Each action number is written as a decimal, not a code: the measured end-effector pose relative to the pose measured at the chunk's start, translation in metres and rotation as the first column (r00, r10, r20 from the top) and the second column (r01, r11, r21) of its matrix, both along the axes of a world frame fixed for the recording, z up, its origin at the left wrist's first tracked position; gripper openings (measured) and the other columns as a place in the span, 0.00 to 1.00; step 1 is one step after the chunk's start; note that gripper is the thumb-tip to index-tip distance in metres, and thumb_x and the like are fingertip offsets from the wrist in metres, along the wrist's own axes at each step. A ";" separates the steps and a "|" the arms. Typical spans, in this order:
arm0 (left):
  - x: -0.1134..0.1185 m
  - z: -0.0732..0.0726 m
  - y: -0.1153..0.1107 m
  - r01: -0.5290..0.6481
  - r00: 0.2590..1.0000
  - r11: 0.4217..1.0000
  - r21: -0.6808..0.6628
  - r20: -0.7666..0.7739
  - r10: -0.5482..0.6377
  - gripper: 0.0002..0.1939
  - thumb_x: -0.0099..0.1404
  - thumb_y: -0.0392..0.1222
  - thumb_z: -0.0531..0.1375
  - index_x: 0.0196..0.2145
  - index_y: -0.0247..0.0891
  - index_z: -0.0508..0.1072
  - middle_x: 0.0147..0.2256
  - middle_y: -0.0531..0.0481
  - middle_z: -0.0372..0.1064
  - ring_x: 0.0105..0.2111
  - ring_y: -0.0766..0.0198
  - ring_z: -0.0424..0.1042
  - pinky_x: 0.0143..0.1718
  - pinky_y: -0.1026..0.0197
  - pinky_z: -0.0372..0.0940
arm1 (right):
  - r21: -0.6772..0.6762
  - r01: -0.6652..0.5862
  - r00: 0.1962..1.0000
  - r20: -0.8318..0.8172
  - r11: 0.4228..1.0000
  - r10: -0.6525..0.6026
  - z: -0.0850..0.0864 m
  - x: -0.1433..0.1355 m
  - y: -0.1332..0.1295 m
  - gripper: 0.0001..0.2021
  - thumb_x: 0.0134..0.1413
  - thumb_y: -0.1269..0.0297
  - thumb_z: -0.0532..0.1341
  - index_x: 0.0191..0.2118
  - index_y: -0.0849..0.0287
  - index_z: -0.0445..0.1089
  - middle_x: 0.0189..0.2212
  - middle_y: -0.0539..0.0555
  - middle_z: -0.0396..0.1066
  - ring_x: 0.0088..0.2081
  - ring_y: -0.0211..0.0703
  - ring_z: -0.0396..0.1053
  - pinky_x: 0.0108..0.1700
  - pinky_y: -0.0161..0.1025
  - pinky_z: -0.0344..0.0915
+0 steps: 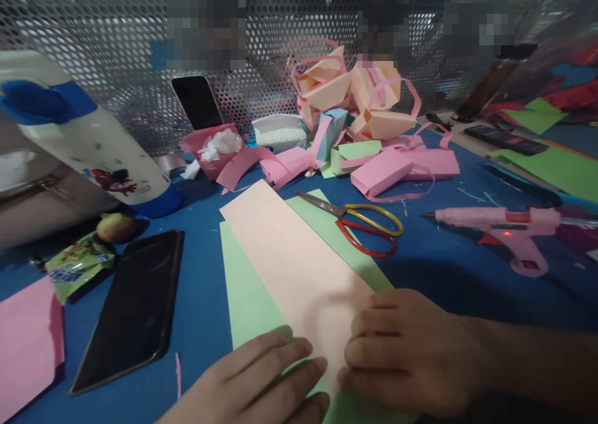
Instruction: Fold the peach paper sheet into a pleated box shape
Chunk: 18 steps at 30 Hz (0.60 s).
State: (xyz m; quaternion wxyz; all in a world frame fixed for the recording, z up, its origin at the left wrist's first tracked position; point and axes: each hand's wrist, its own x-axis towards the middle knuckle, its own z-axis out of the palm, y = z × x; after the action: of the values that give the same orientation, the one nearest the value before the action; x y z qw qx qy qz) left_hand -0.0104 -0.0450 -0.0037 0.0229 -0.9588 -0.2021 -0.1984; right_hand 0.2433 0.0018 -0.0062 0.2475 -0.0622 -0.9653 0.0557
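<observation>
A long pale peach paper strip (289, 243) lies slantwise over green paper (245, 293) on the blue table. My left hand (275, 380) rests on the lower left edge of the strip and on the green paper, its fingers slightly apart. On the strip's lower right edge lies my right hand (406, 349), its fingers curled and pressed together; whatever may be under them is hidden. Scissors with one yellow and one red handle (343, 212) lie partly on the green paper, their blades pointing left.
A pink glue gun (504, 221) lies at the right. Small paper bags (327, 88) and pink boxes (383, 172) stand at the back. A black phone (135, 306), a snack packet (81, 262) and a white-and-blue bottle (93, 144) are at the left.
</observation>
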 end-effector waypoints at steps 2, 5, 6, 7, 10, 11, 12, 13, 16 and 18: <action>0.001 0.000 0.000 0.000 1.000 1.000 0.021 0.027 -0.001 0.15 0.75 0.36 0.51 0.45 0.43 0.78 0.46 0.59 0.76 0.51 0.68 0.72 0.66 0.60 0.52 | 0.002 0.004 1.000 0.002 1.000 -0.004 -0.001 0.000 0.000 0.09 0.63 0.70 0.60 0.30 0.60 0.73 0.26 0.45 0.72 0.28 0.35 0.64 0.26 0.39 0.55; 0.002 -0.003 0.001 -0.003 1.000 0.999 0.037 0.022 0.002 0.14 0.75 0.35 0.52 0.47 0.43 0.78 0.45 0.58 0.76 0.50 0.68 0.72 0.66 0.60 0.53 | -0.001 0.003 1.000 0.015 1.000 -0.003 0.000 0.000 0.001 0.10 0.64 0.70 0.59 0.30 0.59 0.72 0.26 0.46 0.71 0.29 0.35 0.64 0.26 0.39 0.53; 0.002 -0.005 0.001 -0.003 1.000 0.999 0.041 0.014 0.003 0.14 0.74 0.34 0.53 0.48 0.43 0.77 0.45 0.58 0.76 0.49 0.68 0.72 0.65 0.60 0.54 | -0.005 0.000 1.000 0.020 1.000 0.001 0.000 0.000 0.001 0.10 0.64 0.71 0.58 0.30 0.59 0.72 0.26 0.46 0.71 0.29 0.35 0.64 0.26 0.39 0.53; 0.003 -0.008 0.001 -0.004 1.000 0.999 0.053 0.021 0.003 0.14 0.74 0.34 0.52 0.48 0.43 0.77 0.44 0.57 0.76 0.48 0.68 0.72 0.65 0.60 0.54 | -0.008 -0.006 1.000 0.026 1.000 0.006 0.000 0.000 0.002 0.10 0.65 0.71 0.58 0.30 0.59 0.71 0.27 0.46 0.71 0.29 0.36 0.63 0.27 0.39 0.53; 0.004 -0.016 0.001 -0.013 0.994 0.992 0.122 0.107 0.000 0.15 0.74 0.33 0.52 0.48 0.42 0.77 0.42 0.57 0.76 0.47 0.68 0.72 0.67 0.58 0.49 | -0.029 -0.021 0.998 0.058 0.999 0.023 0.001 0.001 0.004 0.11 0.64 0.72 0.58 0.29 0.59 0.69 0.29 0.46 0.71 0.30 0.36 0.62 0.29 0.40 0.54; 0.005 -0.017 0.001 -0.015 0.994 0.992 0.126 0.112 0.001 0.15 0.74 0.33 0.52 0.48 0.42 0.77 0.42 0.57 0.75 0.47 0.68 0.72 0.67 0.57 0.48 | -0.038 -0.025 0.997 0.071 0.999 0.027 0.001 0.002 0.004 0.11 0.63 0.71 0.58 0.28 0.59 0.69 0.29 0.47 0.71 0.30 0.37 0.61 0.29 0.40 0.54; 0.005 -0.017 0.001 -0.015 0.997 0.995 0.103 0.082 0.007 0.15 0.74 0.33 0.52 0.48 0.42 0.77 0.42 0.58 0.75 0.47 0.68 0.72 0.67 0.57 0.48 | -0.049 -0.027 0.996 0.078 0.998 0.031 0.001 0.002 0.004 0.10 0.63 0.70 0.59 0.29 0.60 0.69 0.30 0.47 0.71 0.30 0.37 0.61 0.29 0.40 0.54; 0.005 -0.016 0.001 -0.017 0.999 0.998 0.068 0.034 0.014 0.15 0.74 0.33 0.52 0.50 0.42 0.76 0.43 0.57 0.75 0.48 0.67 0.71 0.67 0.57 0.48 | -0.060 -0.024 0.997 0.078 0.998 0.029 0.000 0.003 0.004 0.09 0.62 0.69 0.59 0.30 0.60 0.70 0.31 0.48 0.71 0.30 0.38 0.61 0.29 0.40 0.54; 0.004 -0.011 -0.001 -0.018 0.998 1.000 0.013 -0.053 0.019 0.14 0.75 0.36 0.53 0.52 0.44 0.74 0.44 0.57 0.74 0.48 0.67 0.71 0.66 0.57 0.52 | -0.081 0.014 0.998 0.059 0.997 -0.010 -0.001 0.004 0.003 0.07 0.63 0.65 0.59 0.37 0.61 0.73 0.32 0.49 0.72 0.30 0.39 0.62 0.30 0.40 0.56; 0.004 -0.010 -0.002 -0.022 0.998 0.999 0.033 -0.053 0.024 0.13 0.74 0.38 0.54 0.52 0.45 0.74 0.44 0.57 0.74 0.48 0.67 0.71 0.65 0.57 0.54 | -0.092 0.057 0.997 0.053 0.994 -0.053 -0.002 0.005 0.003 0.07 0.64 0.66 0.58 0.40 0.62 0.73 0.33 0.50 0.73 0.33 0.39 0.65 0.34 0.39 0.60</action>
State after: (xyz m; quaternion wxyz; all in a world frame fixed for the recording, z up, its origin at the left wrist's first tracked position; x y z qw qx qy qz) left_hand -0.0066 -0.0474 -0.0135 0.0461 -0.9609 -0.2091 -0.1755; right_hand 0.2479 0.0044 -0.0087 0.2211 -0.1017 -0.9655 0.0926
